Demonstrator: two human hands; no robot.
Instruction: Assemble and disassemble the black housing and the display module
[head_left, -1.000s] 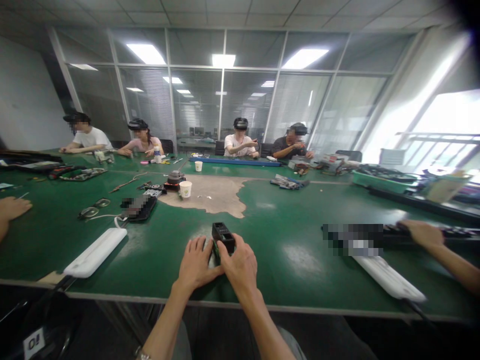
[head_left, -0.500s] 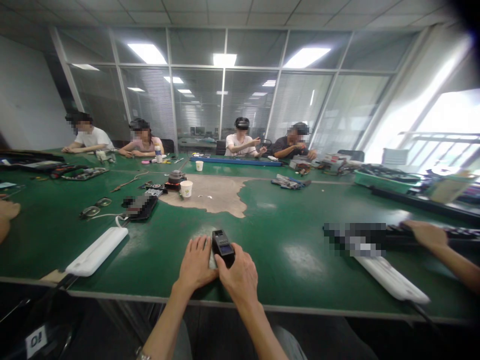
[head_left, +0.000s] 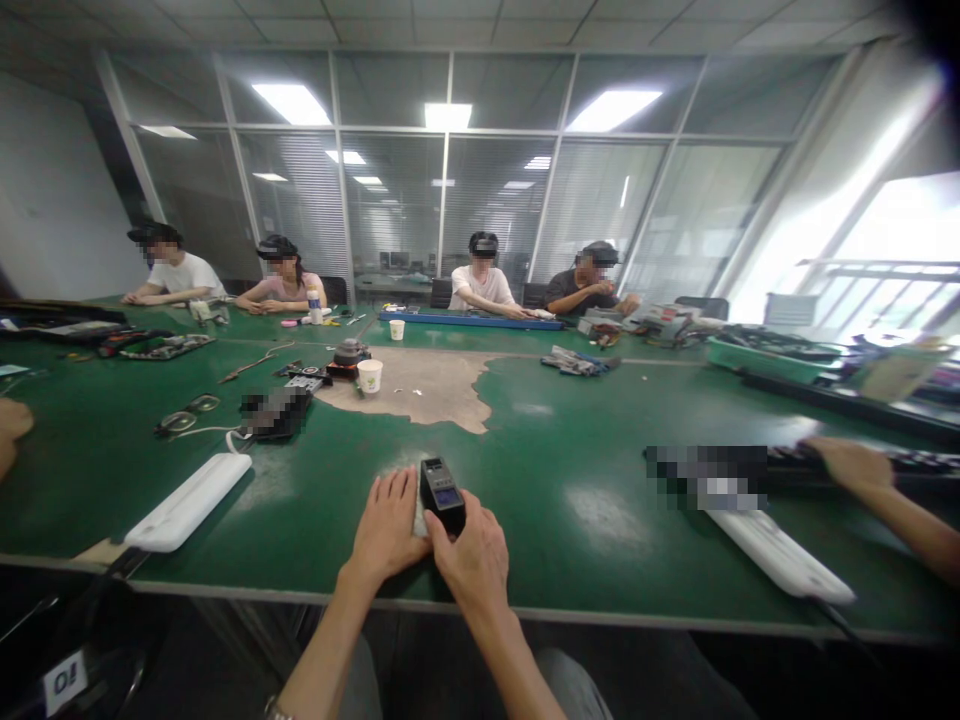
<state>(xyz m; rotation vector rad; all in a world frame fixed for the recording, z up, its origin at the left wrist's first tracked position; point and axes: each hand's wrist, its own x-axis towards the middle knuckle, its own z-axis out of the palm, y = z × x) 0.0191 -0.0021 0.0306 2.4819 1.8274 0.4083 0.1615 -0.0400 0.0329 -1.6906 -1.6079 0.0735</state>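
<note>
On the green table (head_left: 555,450), the black device (head_left: 441,492) is gripped by the right hand (head_left: 477,553), display up; the left hand (head_left: 384,530) is laid beside it, any hold hidden. How much is done cannot be told.

Counter (head_left: 570,440), green top, pale rim, a bare brown patch (head_left: 442,385) at mid-surface. Upon it: two paper cups (head_left: 369,377), the nearer at the patch's left side; spectacles (head_left: 180,420); white power strip (head_left: 189,503), left; second white power strip (head_left: 784,555), right; pliers-like tools (head_left: 577,361); blue bar (head_left: 472,320), far side; green tray (head_left: 780,357), loaded; black device with small screen (head_left: 442,495), near edge.
</note>
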